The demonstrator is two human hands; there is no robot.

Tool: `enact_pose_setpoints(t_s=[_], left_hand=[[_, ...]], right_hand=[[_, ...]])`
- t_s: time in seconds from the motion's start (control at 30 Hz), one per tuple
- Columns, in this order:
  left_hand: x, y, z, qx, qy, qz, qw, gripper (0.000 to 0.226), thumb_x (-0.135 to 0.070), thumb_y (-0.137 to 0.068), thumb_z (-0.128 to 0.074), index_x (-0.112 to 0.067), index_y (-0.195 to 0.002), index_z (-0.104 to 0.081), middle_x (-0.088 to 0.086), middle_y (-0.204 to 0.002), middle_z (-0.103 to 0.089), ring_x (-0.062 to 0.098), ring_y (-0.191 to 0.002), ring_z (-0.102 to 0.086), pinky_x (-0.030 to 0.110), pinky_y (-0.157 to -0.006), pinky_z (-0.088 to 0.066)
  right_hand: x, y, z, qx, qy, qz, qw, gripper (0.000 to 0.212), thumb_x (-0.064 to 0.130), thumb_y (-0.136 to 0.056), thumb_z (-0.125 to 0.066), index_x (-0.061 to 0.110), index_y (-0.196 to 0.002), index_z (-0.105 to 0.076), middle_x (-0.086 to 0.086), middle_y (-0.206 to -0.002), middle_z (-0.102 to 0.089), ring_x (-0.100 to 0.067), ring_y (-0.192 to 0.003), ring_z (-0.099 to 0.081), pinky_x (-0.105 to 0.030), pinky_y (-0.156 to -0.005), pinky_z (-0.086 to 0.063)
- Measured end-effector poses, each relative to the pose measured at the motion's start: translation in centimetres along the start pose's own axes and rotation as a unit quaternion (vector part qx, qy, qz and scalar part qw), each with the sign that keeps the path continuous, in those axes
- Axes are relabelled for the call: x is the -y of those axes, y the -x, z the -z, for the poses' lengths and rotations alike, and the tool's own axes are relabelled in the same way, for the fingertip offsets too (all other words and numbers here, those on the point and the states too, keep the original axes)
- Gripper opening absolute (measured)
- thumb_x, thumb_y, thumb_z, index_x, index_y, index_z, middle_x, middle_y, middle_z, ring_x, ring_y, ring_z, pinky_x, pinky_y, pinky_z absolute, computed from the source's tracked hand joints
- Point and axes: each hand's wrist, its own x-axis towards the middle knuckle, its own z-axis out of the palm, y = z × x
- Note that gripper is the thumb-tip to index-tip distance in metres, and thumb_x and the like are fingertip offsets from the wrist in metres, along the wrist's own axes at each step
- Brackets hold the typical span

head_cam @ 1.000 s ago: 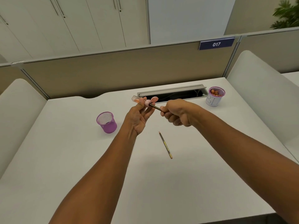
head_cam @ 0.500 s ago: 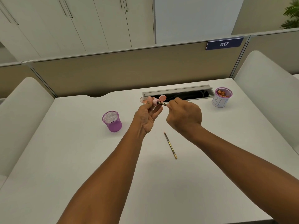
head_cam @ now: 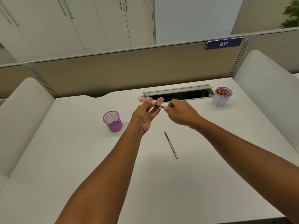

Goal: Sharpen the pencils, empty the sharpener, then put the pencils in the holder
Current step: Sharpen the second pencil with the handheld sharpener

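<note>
Holding the small pink sharpener [head_cam: 153, 102] pinched in my left hand [head_cam: 144, 117] above the surface [head_cam: 64, 159], I am gripping the thin, light, stiff pencil [head_cam: 159, 105] close to its entry with my right hand [head_cam: 179, 113], since its point probably snaps easily.

Pink sharpener and two pencils over white desk

Pink plastic sharpener with clear shavings case [head_cam: 149, 101], dark pencil [head_cam: 159, 105] plugged in; second dark yellow-ended pencil [head_cam: 171, 144] flat on desk; purple mesh holder [head_cam: 112, 121] upright, left.
</note>
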Motion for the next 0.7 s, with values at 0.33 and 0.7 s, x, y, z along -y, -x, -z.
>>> enact_pose_setpoints(t_s=[0.33, 0.7], left_hand=[[0.0, 0.2, -0.4, -0.008, -0.005, 0.004, 1.000, 0.019, -0.022, -0.097, -0.062, -0.003, -0.100, -0.065, 0.014, -0.093, -0.074, 0.024, -0.078, -0.076, 0.035, -0.071, -0.063], [-0.6, 1.0, 0.6, 0.119, 0.003, -0.005, 0.993, 0.024, -0.022, -0.103, -0.049, -0.006, -0.119, -0.057, 0.015, -0.111, -0.074, 0.025, -0.102, -0.073, 0.030, -0.076, -0.060]], right_hand=[[0.6, 1.2, -0.8, -0.095, 0.208, 0.032, 0.973, 0.019, 0.029, -0.094, -0.043, 0.021, -0.077, -0.048, 0.005, -0.061, -0.044, -0.013, -0.053, -0.041, -0.024, -0.046, -0.022], [1.1, 0.3, 2.9, 0.250, -0.372, -0.255, 0.857, 0.033, 0.029, -0.101, -0.039, 0.009, -0.082, -0.057, 0.003, -0.051, -0.037, -0.008, -0.041, -0.023, -0.020, -0.034, -0.021]])
